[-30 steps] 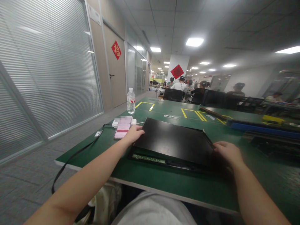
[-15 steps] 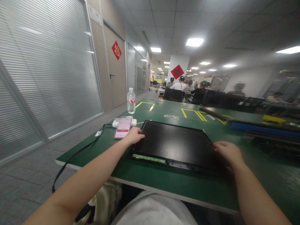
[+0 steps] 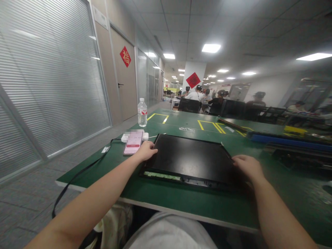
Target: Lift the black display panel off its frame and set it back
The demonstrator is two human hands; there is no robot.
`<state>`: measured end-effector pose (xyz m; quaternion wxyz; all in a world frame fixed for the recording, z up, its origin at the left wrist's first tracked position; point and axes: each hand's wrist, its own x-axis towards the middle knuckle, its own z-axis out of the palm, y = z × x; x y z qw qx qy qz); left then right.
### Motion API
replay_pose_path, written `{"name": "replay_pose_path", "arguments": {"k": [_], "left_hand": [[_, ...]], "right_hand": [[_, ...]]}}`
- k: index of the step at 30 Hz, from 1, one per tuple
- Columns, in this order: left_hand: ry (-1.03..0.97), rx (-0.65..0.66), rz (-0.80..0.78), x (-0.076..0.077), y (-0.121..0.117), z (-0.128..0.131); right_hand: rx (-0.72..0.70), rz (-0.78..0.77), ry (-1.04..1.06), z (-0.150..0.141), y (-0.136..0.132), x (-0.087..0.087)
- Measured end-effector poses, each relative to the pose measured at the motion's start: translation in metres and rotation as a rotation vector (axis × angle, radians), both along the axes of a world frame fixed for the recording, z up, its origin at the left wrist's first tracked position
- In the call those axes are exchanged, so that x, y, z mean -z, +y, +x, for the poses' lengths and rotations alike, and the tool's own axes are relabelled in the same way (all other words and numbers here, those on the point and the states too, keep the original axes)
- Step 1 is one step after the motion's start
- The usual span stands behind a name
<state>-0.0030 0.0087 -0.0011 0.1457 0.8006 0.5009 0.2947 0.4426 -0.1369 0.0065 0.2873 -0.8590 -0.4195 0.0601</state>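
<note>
Green table (image 3: 186,199), office (image 3: 23,204); people (image 3: 194,95) seated beyond grip. Left hand (image 3: 146,151), right hand (image 3: 249,166) pinching screen (image 3: 192,157) by side edges. Phone (image 3: 134,142) beside left, bottle (image 3: 142,116) beyond.

In front of you, the black screen panel (image 3: 192,155) lies flat on the worktop (image 3: 155,192) with a soft sheen; 1 green circuit strip (image 3: 162,176) shows at its near left edge, and a dark frame (image 3: 199,182) seems to border it.

Panel (image 3: 192,157) on table (image 3: 168,194), bottle (image 3: 142,113) behind phone (image 3: 134,143)
</note>
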Motion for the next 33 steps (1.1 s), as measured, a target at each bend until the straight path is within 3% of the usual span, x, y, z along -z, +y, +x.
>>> {"name": "replay_pose_path", "arguments": {"k": [9, 25, 33], "left_hand": [[-0.047, -0.023, -0.071, 0.0003, -0.0013, 0.0004], [0.05, -0.066, -0.058, -0.0002, -0.0022, 0.0019], [0.132, 0.002, -0.018, 0.0019, 0.0018, -0.0013]], "right_hand": [[-0.011, 0.005, 0.012, 0.0025, 0.0017, 0.0024], [-0.024, -0.026, 0.014, -0.0019, -0.0001, -0.0035], [-0.028, -0.005, 0.009, 0.0061, 0.0019, 0.0016]]}}
